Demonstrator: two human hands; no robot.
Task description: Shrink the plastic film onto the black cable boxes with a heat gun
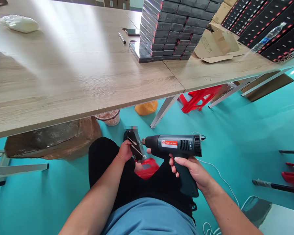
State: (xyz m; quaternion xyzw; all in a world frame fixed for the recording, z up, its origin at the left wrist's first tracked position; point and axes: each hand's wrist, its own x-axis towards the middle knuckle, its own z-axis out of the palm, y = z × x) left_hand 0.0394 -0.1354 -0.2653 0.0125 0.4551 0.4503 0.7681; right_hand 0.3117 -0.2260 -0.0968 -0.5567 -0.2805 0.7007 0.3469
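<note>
My right hand (pixel 186 166) is wrapped round the grip of a dark heat gun (pixel 178 145) with a red and white label. Its metal nozzle points left. Just past the nozzle, my left hand (pixel 125 150) grips a flat black box (pixel 136 145) with a printed picture on its face, held tilted above my knees. The nozzle tip lies close to the box's right edge; whether they touch I cannot tell. A thin white cord runs from the back of the heat gun to the floor.
On the wooden table (pixel 75 75) stand a tall stack of black boxes (pixel 171 36), an opened carton (pixel 215 44), a pen (pixel 122 38) and a plastic-wrapped white bundle (pixel 21 24). Below are a bin (pixel 110 118), a yellow bag (pixel 146 108), a large carton (pixel 54 138) and red stools (pixel 198 98).
</note>
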